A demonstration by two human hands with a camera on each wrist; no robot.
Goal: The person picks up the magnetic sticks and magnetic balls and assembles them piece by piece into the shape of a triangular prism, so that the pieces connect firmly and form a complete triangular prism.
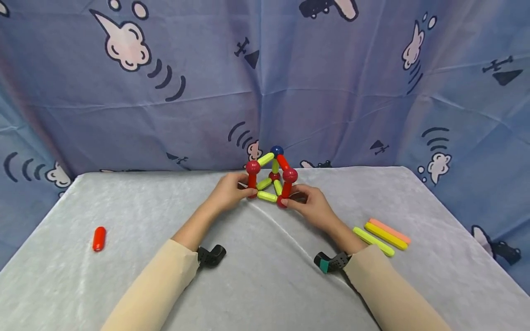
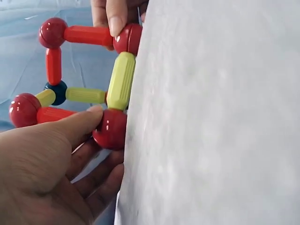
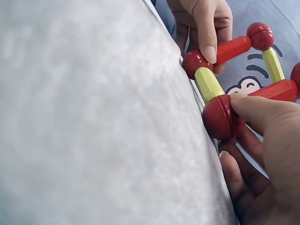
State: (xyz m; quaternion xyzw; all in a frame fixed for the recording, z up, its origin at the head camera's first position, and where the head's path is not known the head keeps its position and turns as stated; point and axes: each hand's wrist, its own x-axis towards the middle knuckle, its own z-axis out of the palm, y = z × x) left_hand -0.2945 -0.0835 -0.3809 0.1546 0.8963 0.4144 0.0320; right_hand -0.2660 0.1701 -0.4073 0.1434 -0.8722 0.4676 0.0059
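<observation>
A ball-and-rod frame shaped like a triangular prism stands at the far middle of the table. Two red balls and a blue ball (image 1: 277,151) form its top; red balls sit at its lower corners. Yellow-green rods (image 1: 267,196) and red rods (image 1: 287,189) join them. With thumb and fingers, my left hand (image 1: 229,190) grips the front left lower red ball (image 2: 111,130). On the other side my right hand (image 1: 311,205) holds the front right lower red ball (image 3: 220,118), thumb on its near face. A yellow-green rod (image 2: 121,80) spans these two balls.
A loose red rod (image 1: 99,239) lies on the left of the grey-white tabletop (image 1: 265,285). Longer yellow-green (image 1: 374,241), yellow (image 1: 386,235) and orange rods (image 1: 389,231) lie together at the right, beside my right forearm. A patterned blue curtain (image 1: 207,82) hangs right behind the table.
</observation>
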